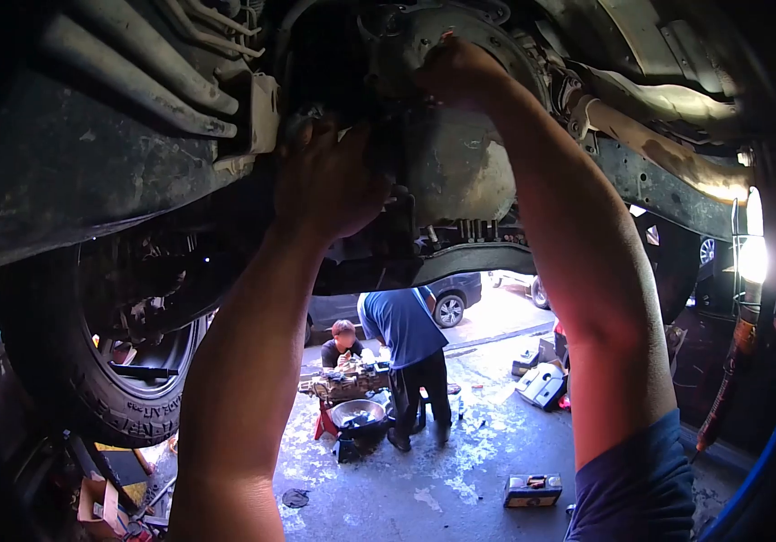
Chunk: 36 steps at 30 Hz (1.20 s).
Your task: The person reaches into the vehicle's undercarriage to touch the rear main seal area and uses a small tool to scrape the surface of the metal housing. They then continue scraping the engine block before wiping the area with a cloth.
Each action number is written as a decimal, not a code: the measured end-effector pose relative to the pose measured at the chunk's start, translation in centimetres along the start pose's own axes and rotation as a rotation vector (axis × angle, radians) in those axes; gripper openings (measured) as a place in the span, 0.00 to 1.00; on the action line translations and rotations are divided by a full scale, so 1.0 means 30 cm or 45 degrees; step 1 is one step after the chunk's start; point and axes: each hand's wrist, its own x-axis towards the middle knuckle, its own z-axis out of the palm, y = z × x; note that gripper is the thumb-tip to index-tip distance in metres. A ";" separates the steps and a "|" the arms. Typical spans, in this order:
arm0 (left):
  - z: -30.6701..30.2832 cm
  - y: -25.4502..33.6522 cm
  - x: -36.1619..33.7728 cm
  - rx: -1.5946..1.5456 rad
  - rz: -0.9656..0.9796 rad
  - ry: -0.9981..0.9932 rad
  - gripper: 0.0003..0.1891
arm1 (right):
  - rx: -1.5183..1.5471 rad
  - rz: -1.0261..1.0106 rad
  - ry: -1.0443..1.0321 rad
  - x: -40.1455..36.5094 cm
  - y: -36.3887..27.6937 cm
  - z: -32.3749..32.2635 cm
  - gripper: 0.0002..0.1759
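Both my arms reach up under a raised vehicle. My left hand is closed, its fingers curled upward in deep shadow beside the dark underbody; what it grips is hidden. Higher and to the right, my right hand is closed against a round metal plate at the back of the engine. Its fingertips are turned away, so any small part in them cannot be made out. Below the right hand sits a rounded, worn metal housing. A dark crossmember runs beneath it.
A lit work lamp hangs at right beside an exhaust pipe. Left are a tyre and frame rail. Beyond, two people are at a gearbox-like assembly over a metal basin. A toolbox lies on the floor.
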 end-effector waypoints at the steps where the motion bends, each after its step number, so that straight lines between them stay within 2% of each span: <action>1: -0.003 0.001 -0.003 0.010 0.004 0.009 0.30 | -0.124 -0.090 0.006 -0.016 0.018 0.000 0.08; 2: -0.003 0.003 -0.007 0.017 0.009 0.016 0.30 | 0.015 -0.021 -0.023 -0.016 0.030 0.030 0.11; 4: 0.009 -0.006 -0.007 0.008 0.041 0.051 0.30 | 0.610 0.331 -0.164 0.007 -0.008 0.032 0.13; 6: 0.013 -0.007 -0.002 0.005 0.046 0.075 0.29 | 0.594 0.304 -0.109 0.007 -0.013 0.026 0.14; 7: 0.013 -0.003 -0.006 0.004 0.035 0.073 0.29 | 0.285 0.102 0.007 -0.010 -0.006 0.025 0.14; 9: 0.011 -0.001 -0.007 -0.003 0.012 0.044 0.30 | -0.026 -0.097 0.126 -0.027 0.022 0.023 0.12; 12: 0.004 0.002 -0.007 -0.008 -0.018 -0.003 0.30 | -0.112 -0.171 0.177 -0.029 0.082 0.030 0.07; 14: 0.015 0.001 -0.011 0.002 -0.020 0.011 0.31 | 0.509 0.275 -0.233 0.012 0.075 0.013 0.06; 15: 0.012 0.004 -0.011 0.002 -0.023 0.000 0.31 | 0.709 0.430 -0.340 0.022 0.062 -0.003 0.06; 16: 0.006 0.008 -0.011 0.002 -0.027 -0.012 0.31 | 0.892 0.604 -0.427 0.030 0.043 -0.032 0.08; 18: 0.004 0.004 -0.014 -0.031 -0.024 -0.032 0.31 | 1.034 0.818 -0.401 0.012 0.004 -0.077 0.12; 21: 0.007 -0.003 -0.006 -0.087 0.001 -0.038 0.31 | 1.416 0.761 -0.364 0.023 -0.020 -0.091 0.19; 27: 0.022 -0.017 -0.006 -0.042 0.035 -0.024 0.31 | 1.023 0.781 -0.425 0.030 0.006 -0.115 0.18; 33: 0.013 -0.008 -0.011 -0.001 0.027 -0.042 0.31 | 1.318 0.892 -0.352 0.001 0.048 -0.095 0.15; 36: 0.008 -0.005 -0.004 -0.016 0.018 -0.060 0.31 | 1.319 0.877 -0.254 -0.045 0.075 -0.117 0.14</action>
